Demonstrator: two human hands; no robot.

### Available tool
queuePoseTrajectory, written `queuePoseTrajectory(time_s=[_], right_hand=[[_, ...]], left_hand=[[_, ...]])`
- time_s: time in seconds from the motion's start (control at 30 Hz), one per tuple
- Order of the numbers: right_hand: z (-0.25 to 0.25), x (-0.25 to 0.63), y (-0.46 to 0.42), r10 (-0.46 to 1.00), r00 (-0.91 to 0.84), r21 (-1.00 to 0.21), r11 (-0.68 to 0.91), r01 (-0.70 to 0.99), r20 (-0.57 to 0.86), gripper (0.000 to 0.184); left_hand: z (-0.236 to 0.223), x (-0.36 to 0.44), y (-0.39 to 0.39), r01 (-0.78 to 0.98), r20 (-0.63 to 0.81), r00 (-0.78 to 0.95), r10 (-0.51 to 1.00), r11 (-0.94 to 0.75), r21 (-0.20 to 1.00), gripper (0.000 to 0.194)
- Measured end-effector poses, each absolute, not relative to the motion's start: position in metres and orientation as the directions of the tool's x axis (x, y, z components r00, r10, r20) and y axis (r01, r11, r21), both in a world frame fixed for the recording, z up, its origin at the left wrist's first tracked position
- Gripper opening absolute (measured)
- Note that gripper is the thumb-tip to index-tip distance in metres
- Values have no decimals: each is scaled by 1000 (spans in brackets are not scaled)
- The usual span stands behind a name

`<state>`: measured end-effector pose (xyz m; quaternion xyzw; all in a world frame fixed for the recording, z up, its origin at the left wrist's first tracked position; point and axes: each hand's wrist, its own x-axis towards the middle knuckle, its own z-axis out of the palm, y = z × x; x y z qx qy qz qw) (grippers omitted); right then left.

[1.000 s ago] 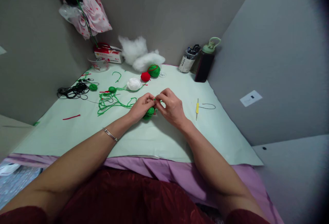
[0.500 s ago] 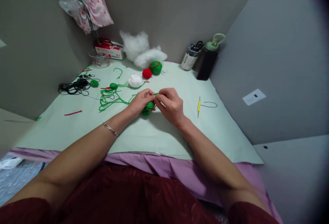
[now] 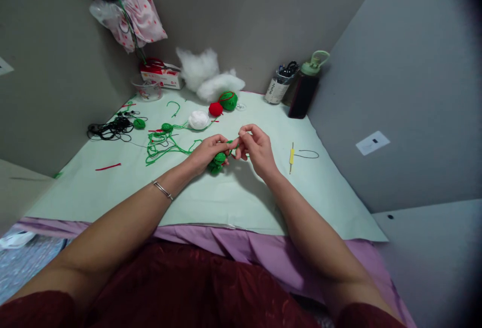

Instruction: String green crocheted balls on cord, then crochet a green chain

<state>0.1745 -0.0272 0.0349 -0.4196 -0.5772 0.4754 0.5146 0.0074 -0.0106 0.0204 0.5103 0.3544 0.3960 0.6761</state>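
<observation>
My left hand [image 3: 208,153] is closed around a small green crocheted piece [image 3: 217,161], whose rounded lobes show below the fingers. Just right of it, my right hand [image 3: 256,148] has thumb and forefinger pinched together, with the other fingers curled beneath. A bit of green yarn [image 3: 247,155] shows by those curled fingers; what the pinch itself holds is too small to make out. Left of the hands, loose green yarn [image 3: 162,149] lies tangled on the table, beside a small green crocheted ball [image 3: 166,127].
A yellow-handled crochet hook [image 3: 291,156] lies to the right. Behind are white yarn [image 3: 198,119], red yarn [image 3: 216,109], green yarn [image 3: 228,100] and white stuffing [image 3: 220,86]. A bottle [image 3: 303,92] and pen cup [image 3: 276,90] stand back right; black cord [image 3: 109,128] lies left.
My right hand has moved a little to the right, away from my left hand, and its fingers have turned upward. My left hand keeps the green piece in nearly the same place.
</observation>
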Motion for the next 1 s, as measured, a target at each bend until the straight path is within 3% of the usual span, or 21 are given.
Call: queuePoseTrajectory(time_s=[0.2,0.33,0.5,0.77,1.0], right_hand=[[49,181,-28,976,-174,-984,111,-136,135,39],[62,185,-33,974,-157,-972,129,-197,161,33],[60,186,-31,982,-107,-979,141,-150,157,32],[48,183,-28,973,-15,-973,229,-32,229,25],[50,183,-28,968,36,-967,251,-45,250,26]], left_hand=[[19,7,-8,-102,-42,418,908,93,990,24],[22,5,-5,-221,-43,389,920,139,965,22],[26,-3,-2,-339,-45,375,926,182,923,29],[31,-2,-6,-333,-27,355,934,153,930,32],[28,0,-5,-345,-14,367,930,151,926,27]])
